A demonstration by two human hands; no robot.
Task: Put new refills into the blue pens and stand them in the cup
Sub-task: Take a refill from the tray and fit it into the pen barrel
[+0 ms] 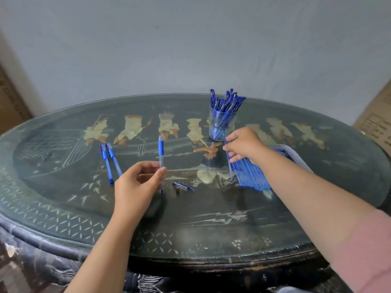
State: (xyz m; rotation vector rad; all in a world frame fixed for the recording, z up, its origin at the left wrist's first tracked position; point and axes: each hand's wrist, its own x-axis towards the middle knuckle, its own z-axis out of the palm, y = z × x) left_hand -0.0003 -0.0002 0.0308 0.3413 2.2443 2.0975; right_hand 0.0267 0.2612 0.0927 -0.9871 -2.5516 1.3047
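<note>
Left hand (137,182) is holding a pen barrel (161,153) upright above the counter (63,187). Its grip is pinching the clear lower part between thumb and fingertips, and the blue section is pointing up.

Right hand (243,146) is reaching over the refill stack (251,176), which is spilling from a white tray (296,155) onto the counter. Its grip is pinching what looks like a single refill (229,166) near its upper part.

A loose end piece (183,186) is lying on the counter near the barrel's lower end. Two pens (106,163) are lying side by side, left of the left hand. The cup (221,125), already crowded with blue pens, is standing just behind the right hand.

Judgement: the step in hand is drawing out one refill.
- Lifting it clear is best done slowly, checking that no neighbour is coming along with it.
- The barrel wants holding steady, open end turned toward the refill.
- The refill should be going in along the barrel's axis, without forcing.

I cannot tell which end of the barrel is open.
</note>
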